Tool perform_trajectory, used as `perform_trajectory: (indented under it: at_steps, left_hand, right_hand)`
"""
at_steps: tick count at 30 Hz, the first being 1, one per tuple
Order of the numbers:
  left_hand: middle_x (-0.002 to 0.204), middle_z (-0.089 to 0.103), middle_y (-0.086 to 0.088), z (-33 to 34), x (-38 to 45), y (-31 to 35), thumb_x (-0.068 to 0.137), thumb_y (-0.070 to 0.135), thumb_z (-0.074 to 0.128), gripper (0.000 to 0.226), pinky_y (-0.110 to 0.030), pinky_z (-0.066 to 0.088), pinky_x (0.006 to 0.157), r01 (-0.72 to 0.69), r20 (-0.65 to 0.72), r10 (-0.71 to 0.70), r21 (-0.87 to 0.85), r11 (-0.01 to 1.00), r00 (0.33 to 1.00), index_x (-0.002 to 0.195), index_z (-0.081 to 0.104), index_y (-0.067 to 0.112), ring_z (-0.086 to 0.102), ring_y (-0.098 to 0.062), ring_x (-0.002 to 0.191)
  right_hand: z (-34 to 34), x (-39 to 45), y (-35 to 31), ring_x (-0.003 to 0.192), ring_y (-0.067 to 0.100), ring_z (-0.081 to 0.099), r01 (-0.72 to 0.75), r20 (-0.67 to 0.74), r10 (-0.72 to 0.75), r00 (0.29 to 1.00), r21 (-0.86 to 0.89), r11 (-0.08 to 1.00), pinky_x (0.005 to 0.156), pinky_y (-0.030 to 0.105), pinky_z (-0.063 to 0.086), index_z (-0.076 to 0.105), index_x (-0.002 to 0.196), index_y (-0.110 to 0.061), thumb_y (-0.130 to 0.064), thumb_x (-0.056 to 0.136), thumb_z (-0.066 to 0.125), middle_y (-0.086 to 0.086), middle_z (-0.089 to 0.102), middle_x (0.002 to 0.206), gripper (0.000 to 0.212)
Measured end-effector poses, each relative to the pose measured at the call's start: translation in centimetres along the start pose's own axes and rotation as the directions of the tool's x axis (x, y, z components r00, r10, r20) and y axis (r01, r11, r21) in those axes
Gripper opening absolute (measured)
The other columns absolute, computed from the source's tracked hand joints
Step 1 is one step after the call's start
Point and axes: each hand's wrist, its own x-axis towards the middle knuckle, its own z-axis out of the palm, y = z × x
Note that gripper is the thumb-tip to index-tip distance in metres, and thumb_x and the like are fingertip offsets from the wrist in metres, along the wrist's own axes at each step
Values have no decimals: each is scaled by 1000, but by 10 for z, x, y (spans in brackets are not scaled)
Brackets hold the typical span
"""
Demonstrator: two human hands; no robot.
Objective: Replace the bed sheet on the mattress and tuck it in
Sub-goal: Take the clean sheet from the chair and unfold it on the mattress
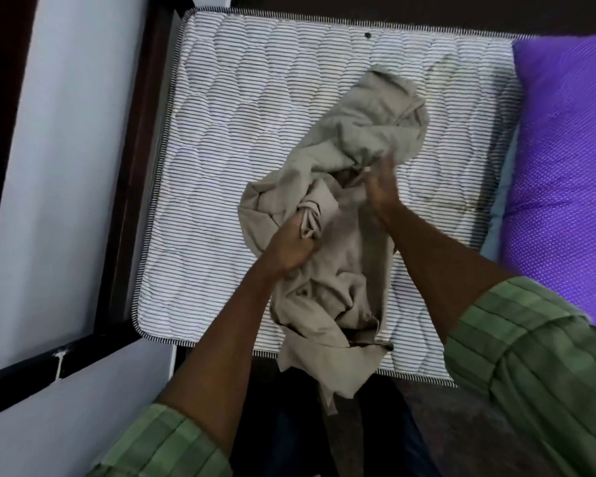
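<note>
A crumpled beige bed sheet [351,139] lies bunched in the middle of a bare mattress [227,125] with thin black and white stripes. One end of the sheet hangs over the mattress's near edge. My left hand [289,247] grips a fold of the sheet near its middle. My right hand [381,187] is blurred, with fingers stretched out against the sheet's upper part; whether it holds cloth is unclear.
A purple dotted pillow [565,173] lies on the mattress at the right. A dark wooden bed frame [135,173] runs along the left side, next to a pale wall [55,166]. Dark floor shows below the near edge.
</note>
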Motion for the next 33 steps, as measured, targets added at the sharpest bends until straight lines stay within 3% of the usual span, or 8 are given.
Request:
perform_trajectory:
  at_steps: [6, 12, 16, 20, 23, 26, 29, 33]
  left_hand:
    - [109, 75, -7, 9, 16, 33, 72, 35, 71, 45, -46, 56, 94, 24, 159, -31, 47, 999, 987, 113, 71, 15, 69, -24, 107]
    - [109, 73, 2, 37, 46, 49, 68, 40, 90, 58, -27, 54, 80, 275, -3, -296, -360, 892, 955, 117, 70, 18, 69, -15, 99]
    - [130, 65, -12, 55, 54, 29, 71, 23, 81, 74, -26, 45, 93, -154, 136, 131, 175, 972, 982, 138, 57, 5, 60, -20, 114]
    - [115, 65, 0, 56, 47, 20, 79, 6, 78, 63, -3, 40, 78, -302, 352, 216, 211, 930, 911, 139, 61, 5, 54, 0, 103]
    - [108, 70, 5, 46, 50, 14, 79, 4, 77, 49, -12, 44, 76, -247, 235, 203, 174, 953, 951, 126, 71, 12, 64, -10, 96]
    - [114, 71, 2, 28, 52, 20, 79, 7, 76, 54, -19, 47, 79, -197, 168, 169, 166, 966, 971, 131, 69, 17, 66, -13, 99]
    - [98, 69, 4, 7, 63, 26, 79, 13, 76, 35, -22, 43, 72, -154, 93, 138, 204, 967, 986, 113, 70, 14, 66, -19, 98]
    - [89, 65, 8, -19, 67, 30, 70, 26, 73, 48, -29, 51, 76, -162, 150, 124, 279, 947, 981, 117, 73, 16, 67, -20, 94]
  right_hand:
    - [-1, 1, -2, 88, 15, 64, -8, -104, -5, 995, -125, 992, 77, 30, 48, 73, 95, -14, -31, 75, 83, 1, 72, 93, 28]
    - [26, 26, -41, 40, 14, 53, -261, 271, 199, 942, 216, 941, 43, 21, 39, 66, 84, -4, -63, 94, 58, 8, 64, 60, 61]
    - [37, 65, -48, 61, 18, 64, -322, 394, 248, 885, 132, 937, 52, 25, 49, 72, 91, -13, -48, 84, 77, 3, 70, 71, 37]
    - [35, 82, -60, 67, 23, 59, -471, 337, 432, 836, 39, 881, 66, 32, 51, 65, 85, -9, -16, 81, 75, 5, 60, 75, 13]
    - [42, 95, -73, 77, 24, 66, -281, -89, 287, 954, 73, 957, 76, 35, 57, 70, 87, -11, -31, 62, 78, 3, 68, 85, 33]
    - [56, 68, -123, 86, 15, 62, 51, -160, -47, 986, 21, 998, 91, 26, 52, 75, 104, -17, -29, 79, 68, -4, 70, 98, 28]
    - [78, 55, -156, 99, 14, 66, 150, 191, -216, 958, 312, 938, 88, 18, 54, 71, 125, -10, -4, 77, 69, 1, 69, 113, 48]
    - [92, 61, -134, 132, 23, 54, 11, 611, -153, 776, 230, 973, 111, 36, 48, 71, 127, -25, 1, 81, 61, 4, 58, 145, 53]
